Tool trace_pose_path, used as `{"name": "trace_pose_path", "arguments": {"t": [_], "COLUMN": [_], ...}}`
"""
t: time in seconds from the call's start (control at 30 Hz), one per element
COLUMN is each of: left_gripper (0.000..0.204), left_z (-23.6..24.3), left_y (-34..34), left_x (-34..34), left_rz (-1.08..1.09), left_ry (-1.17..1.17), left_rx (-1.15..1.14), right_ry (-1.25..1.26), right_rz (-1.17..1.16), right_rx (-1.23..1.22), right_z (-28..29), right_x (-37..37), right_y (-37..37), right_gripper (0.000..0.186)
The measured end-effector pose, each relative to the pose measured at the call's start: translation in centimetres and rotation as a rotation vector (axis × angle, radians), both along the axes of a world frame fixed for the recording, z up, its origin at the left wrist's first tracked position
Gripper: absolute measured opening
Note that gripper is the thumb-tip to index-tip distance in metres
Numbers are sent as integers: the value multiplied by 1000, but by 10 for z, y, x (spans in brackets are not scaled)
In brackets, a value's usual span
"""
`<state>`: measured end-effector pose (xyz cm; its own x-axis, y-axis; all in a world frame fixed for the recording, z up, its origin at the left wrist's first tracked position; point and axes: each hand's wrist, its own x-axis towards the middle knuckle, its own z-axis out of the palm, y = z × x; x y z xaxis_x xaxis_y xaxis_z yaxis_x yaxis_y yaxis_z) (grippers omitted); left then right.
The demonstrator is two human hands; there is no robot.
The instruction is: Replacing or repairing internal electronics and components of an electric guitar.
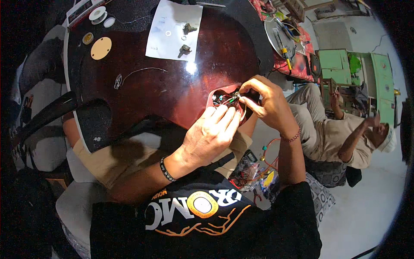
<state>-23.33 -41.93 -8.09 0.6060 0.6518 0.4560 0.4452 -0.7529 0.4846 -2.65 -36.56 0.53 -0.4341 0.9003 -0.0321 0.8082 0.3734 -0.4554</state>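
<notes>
A dark red-brown electric guitar body [142,86] lies back side up across my lap. Near its right end an open control cavity [213,93] shows a tangle of thin coloured wires [231,101]. My right hand [268,100] pinches a small metal part [236,95] between thumb and forefinger at the cavity's edge, with wires running to it. Across the cavity's near edge lies my left hand [212,134], fingers bent together and tips down among the wires. What those fingertips grip is hidden.
On the guitar rest a white paper sheet [161,32] with two potentiometers [185,50] and washers, a round cream cover plate [101,48] and a thin wire strand [142,71]. A solder spool [98,15] stands far left, a yellow soldering iron [286,60] far right. Another person [340,134] sits at right.
</notes>
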Motion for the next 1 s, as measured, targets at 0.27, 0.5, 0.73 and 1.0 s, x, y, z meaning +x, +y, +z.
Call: {"name": "trace_pose_path", "arguments": {"t": [0.27,0.5,0.73,1.0], "left_gripper": [47,50,47,50], "left_z": [-1,-3,-1,-1], "left_y": [3,2,4,2], "left_x": [1,2,2,2], "left_rz": [18,38,26,5], "left_ry": [-42,-46,-43,-37], "left_rx": [36,28,42,11], "right_ry": [-27,-62,-94,-236], "right_rz": [-19,-99,-136,-18], "right_rx": [-116,-142,-166,-2], "right_z": [5,5,9,9], "right_x": [-3,-8,-12,-12], "right_y": [8,8,7,6], "right_gripper": [18,19,20,18]}}
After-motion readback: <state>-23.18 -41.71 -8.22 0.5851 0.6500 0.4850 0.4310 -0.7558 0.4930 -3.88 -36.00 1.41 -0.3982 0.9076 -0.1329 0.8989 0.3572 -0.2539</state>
